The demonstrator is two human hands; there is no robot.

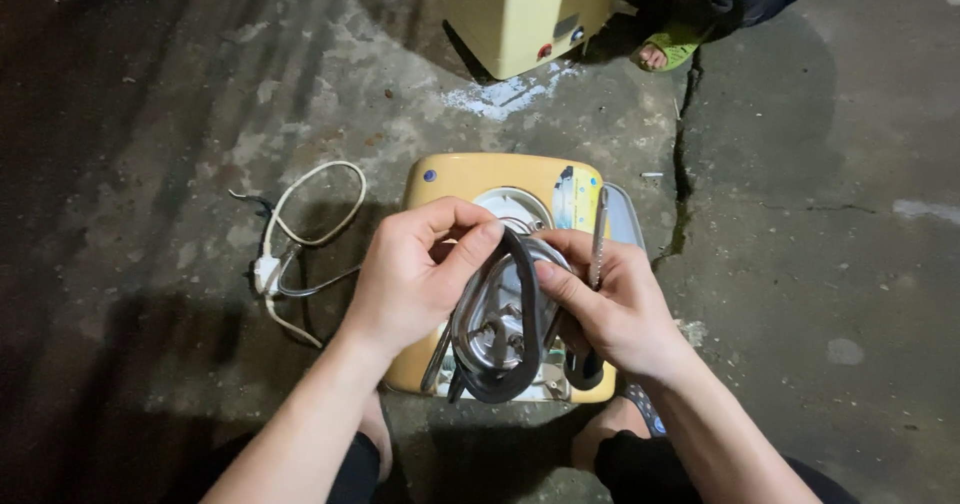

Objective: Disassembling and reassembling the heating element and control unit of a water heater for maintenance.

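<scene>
My left hand [415, 279] and my right hand [612, 304] both grip a black rubber gasket ring [523, 294] fitted around a round metal plate with a heating element [497, 326]. Both thumbs press on the ring's upper part. My right hand also holds a screwdriver [598, 239], its shaft pointing up and its dark handle below the palm. Under the hands lies a yellow appliance casing [470, 176] on its back, with a round opening [517, 207] showing above my fingers.
A white power cord [300, 234] with a plug curls on the concrete floor to the left. A second cream-yellow casing [520, 9] stands farther off, beside another person's foot in a green sandal [668, 49]. A crack [683, 164] runs through the floor at right.
</scene>
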